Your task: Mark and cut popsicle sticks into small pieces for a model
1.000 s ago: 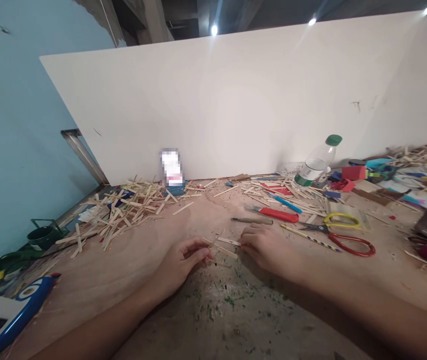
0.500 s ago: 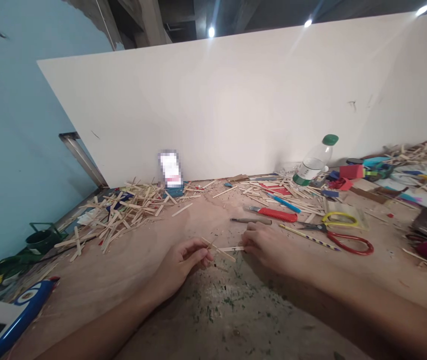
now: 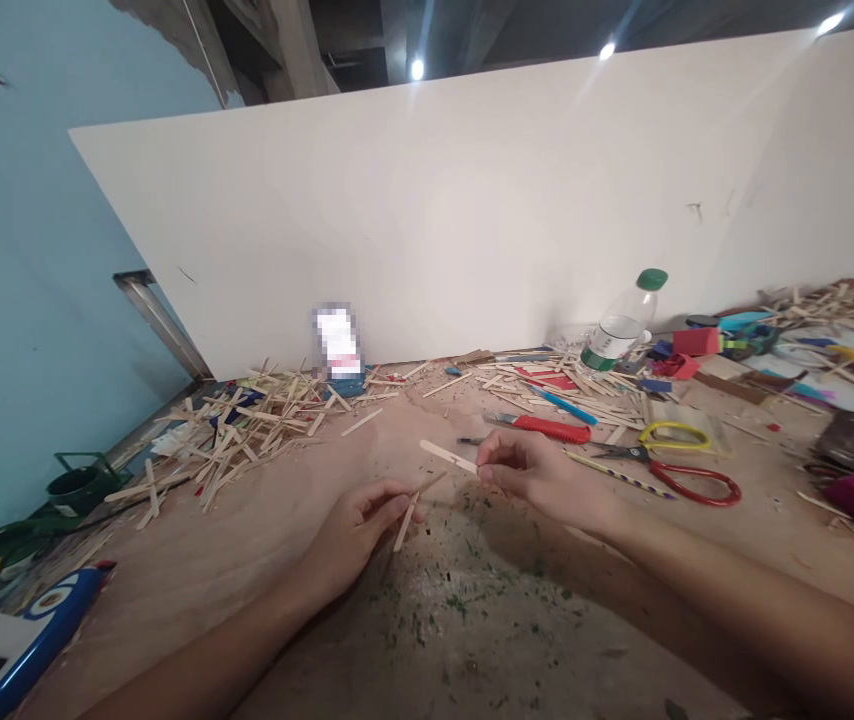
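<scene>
My left hand (image 3: 374,520) pinches a pair of crossed wooden craft sticks (image 3: 407,520), one pointing down toward me and the other up to the right. In my right hand (image 3: 521,475) a single flat craft stick (image 3: 448,456) is held by its right end, its rounded tip pointing left; a small dark mark shows near its middle. The two hands are apart, a little above the tabletop. Just behind my right hand lies a thin dark-tipped tool (image 3: 470,441), mostly covered by the fingers. A striped pencil (image 3: 618,474) rests to the right of it.
A red utility knife (image 3: 551,429), blue pen (image 3: 563,406) and scissors (image 3: 686,480) lie behind and right. A bottle (image 3: 618,335) stands near the white board (image 3: 434,230). Stick piles (image 3: 262,430) and a lit phone (image 3: 338,342) are at the back; green crumbs lie in front.
My right hand has lifted its stick off the table and tilted it up to the left. The crossed sticks in my left hand have turned, one now pointing down toward me.
</scene>
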